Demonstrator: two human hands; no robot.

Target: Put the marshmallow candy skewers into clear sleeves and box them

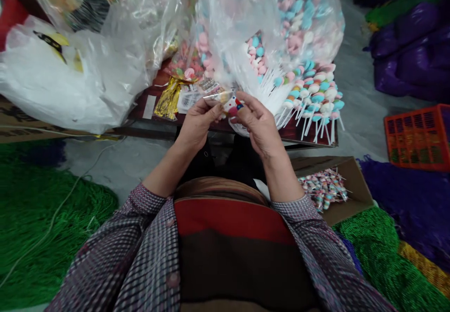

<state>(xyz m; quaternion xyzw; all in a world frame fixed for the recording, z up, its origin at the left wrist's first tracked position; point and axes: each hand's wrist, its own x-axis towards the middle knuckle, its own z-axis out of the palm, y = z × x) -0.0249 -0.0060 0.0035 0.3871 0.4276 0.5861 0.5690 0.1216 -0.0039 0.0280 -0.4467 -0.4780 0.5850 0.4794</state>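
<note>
Between my two hands, over the table's front edge, is a small clear plastic bag (232,106) with red and blue printing. My left hand (197,122) pinches its left side between thumb and fingers. My right hand (260,123) is closed on the right side. Whether anything is inside the bag cannot be made out. Just left of it lie gold twist ties (168,100) and printed labels (190,101). White sticks (272,89) are bunched behind my right hand. Farther right, pastel marshmallow skewers (318,91) are piled with their sticks toward me.
Large clear bags of pink, blue and white marshmallows (298,7) stand at the back of the table. A white plastic bag (73,77) sits at the left. A cardboard box (358,187) of wrapped skewers, green cords (45,218) and an orange crate (416,136) are lower down.
</note>
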